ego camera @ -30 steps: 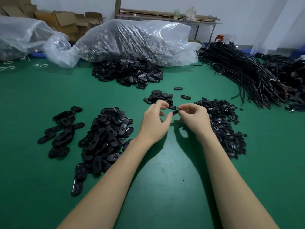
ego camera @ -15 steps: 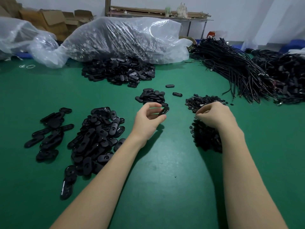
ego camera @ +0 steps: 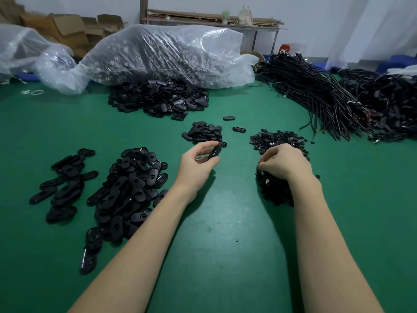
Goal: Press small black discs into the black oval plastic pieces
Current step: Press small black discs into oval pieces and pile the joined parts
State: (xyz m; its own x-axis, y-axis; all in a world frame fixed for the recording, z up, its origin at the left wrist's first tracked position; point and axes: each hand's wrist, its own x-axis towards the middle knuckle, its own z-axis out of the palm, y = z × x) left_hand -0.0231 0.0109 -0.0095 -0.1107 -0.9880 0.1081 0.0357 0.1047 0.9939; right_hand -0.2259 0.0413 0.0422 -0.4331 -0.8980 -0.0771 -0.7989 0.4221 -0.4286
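One black oval piece [ego camera: 214,152] sits pinched in the left hand [ego camera: 196,164]; right hand [ego camera: 283,162], fingers curled into the disc pile [ego camera: 276,141] at 3 o'clock on the surface [ego camera: 225,222], hold unclear; lift one disc only, seat squarely.

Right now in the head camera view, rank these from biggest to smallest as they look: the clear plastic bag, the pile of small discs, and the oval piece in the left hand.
1. Clear plastic bag
2. Pile of small discs
3. Oval piece, pinched in the left hand
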